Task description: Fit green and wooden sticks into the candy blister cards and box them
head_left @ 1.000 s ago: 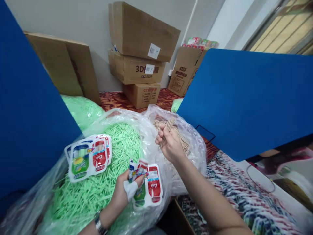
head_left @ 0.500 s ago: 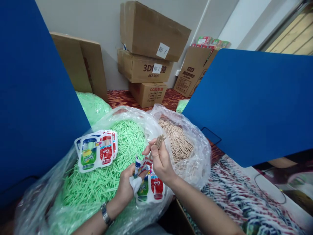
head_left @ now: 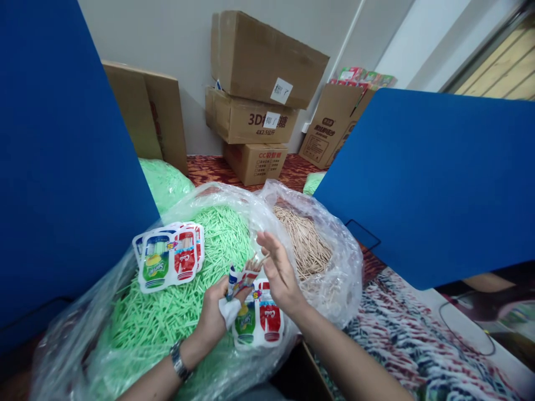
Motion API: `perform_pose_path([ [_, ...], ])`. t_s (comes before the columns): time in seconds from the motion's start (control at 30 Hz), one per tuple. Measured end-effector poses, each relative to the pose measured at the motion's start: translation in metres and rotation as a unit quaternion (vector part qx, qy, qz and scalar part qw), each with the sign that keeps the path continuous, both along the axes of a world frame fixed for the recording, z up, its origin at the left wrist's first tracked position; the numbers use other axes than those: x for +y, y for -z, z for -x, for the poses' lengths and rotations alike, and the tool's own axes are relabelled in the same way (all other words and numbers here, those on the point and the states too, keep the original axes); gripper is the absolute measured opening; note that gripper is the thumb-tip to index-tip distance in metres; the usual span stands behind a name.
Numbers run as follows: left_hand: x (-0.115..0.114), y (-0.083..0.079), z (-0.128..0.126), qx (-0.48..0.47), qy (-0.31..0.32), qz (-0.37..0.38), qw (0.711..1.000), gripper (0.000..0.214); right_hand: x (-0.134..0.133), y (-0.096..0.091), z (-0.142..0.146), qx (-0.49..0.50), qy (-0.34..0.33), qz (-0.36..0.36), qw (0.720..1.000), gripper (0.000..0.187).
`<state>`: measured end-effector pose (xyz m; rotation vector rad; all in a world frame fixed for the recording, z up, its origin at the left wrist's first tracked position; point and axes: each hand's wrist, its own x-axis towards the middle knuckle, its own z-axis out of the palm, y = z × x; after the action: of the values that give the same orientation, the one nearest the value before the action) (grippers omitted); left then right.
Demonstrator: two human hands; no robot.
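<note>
Two or more Sprite-and-Cola pouches (head_left: 268, 318) are clamped in my left hand (head_left: 214, 316), thin tan sticks (head_left: 254, 265) poking from the bent one; my right hand (head_left: 282, 283) is open beside them, contact unclear from here. Left of my grip, a pouch stack (head_left: 154, 266) overlies green sticks (head_left: 154, 320).

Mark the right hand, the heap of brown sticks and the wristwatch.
Right hand (head_left: 282, 283): head view, middle of the hand.
Heap of brown sticks (head_left: 306, 244): head view, its middle.
Wristwatch (head_left: 179, 363): head view, on its band.
</note>
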<state>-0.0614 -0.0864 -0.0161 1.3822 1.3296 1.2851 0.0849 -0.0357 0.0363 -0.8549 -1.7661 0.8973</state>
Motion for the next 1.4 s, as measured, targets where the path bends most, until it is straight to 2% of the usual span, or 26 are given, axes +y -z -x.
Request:
perform_pose_path([
  [0.1, 0.0, 0.002, 0.001, -0.028, 0.008, 0.011, 1.0, 0.021, 0.003, -0.006, -0.002, -0.073, -0.048, -0.072, 0.994, 0.043],
  [0.2, 0.0, 0.004, 0.003, -0.049, 0.012, 0.018, 0.999, 0.019, 0.002, -0.008, -0.002, -0.152, -0.114, -0.139, 0.972, 0.042],
  [0.33, 0.001, 0.002, 0.004, -0.096, 0.03, 0.067, 0.993, 0.025, 0.005, -0.004, -0.004, -0.147, -0.068, -0.102, 0.981, 0.047],
  [0.53, 0.003, 0.002, 0.012, -0.172, 0.027, 0.063, 0.983, 0.034, 0.016, 0.0, -0.01, -0.148, -0.069, -0.069, 0.984, 0.025],
  [0.63, 0.0, 0.009, 0.018, -0.123, -0.005, 0.057, 0.991, 0.023, 0.015, -0.004, -0.01, -0.193, -0.104, -0.068, 0.973, 0.025],
  [0.73, -0.004, 0.013, 0.02, -0.035, -0.019, 0.051, 0.998, 0.029, 0.014, -0.003, -0.002, -0.262, -0.11, -0.138, 0.949, 0.027],
  [0.87, -0.007, 0.005, 0.021, -0.04, 0.018, 0.031, 0.999, 0.019, 0.011, 0.004, 0.01, -0.325, -0.069, -0.278, 0.901, 0.034],
  [0.97, -0.009, -0.001, 0.028, -0.021, 0.071, 0.039, 0.996, 0.016, 0.007, 0.003, 0.013, -0.343, -0.068, -0.302, 0.887, 0.035],
  [1.03, -0.009, 0.0, 0.033, 0.015, 0.08, 0.053, 0.995, 0.025, 0.006, -0.001, 0.012, -0.354, -0.087, -0.292, 0.884, 0.033],
  [1.1, -0.009, 0.005, 0.037, 0.028, 0.057, 0.062, 0.996, 0.033, 0.011, -0.006, 0.01, -0.346, -0.139, -0.25, 0.894, 0.029],
  [1.2, -0.008, 0.014, 0.037, 0.004, 0.031, 0.064, 0.997, 0.037, 0.036, -0.006, 0.008, -0.251, -0.211, -0.097, 0.94, 0.025],
  [1.23, -0.009, 0.015, 0.037, -0.002, 0.034, 0.065, 0.997, 0.037, 0.047, -0.003, 0.009, -0.211, -0.204, -0.039, 0.955, 0.029],
  [1.3, -0.011, 0.016, 0.033, -0.003, 0.05, 0.06, 0.997, 0.038, 0.071, 0.009, 0.014, -0.19, -0.131, 0.023, 0.973, 0.033],
  [1.33, -0.013, 0.016, 0.032, -0.002, 0.064, 0.054, 0.996, 0.038, 0.082, 0.016, 0.018, -0.235, -0.1, 0.023, 0.967, 0.032],
  [1.4, -0.018, 0.013, 0.028, 0.001, 0.104, 0.041, 0.994, 0.039, 0.095, 0.032, 0.025, -0.36, -0.053, -0.009, 0.931, 0.023],
])
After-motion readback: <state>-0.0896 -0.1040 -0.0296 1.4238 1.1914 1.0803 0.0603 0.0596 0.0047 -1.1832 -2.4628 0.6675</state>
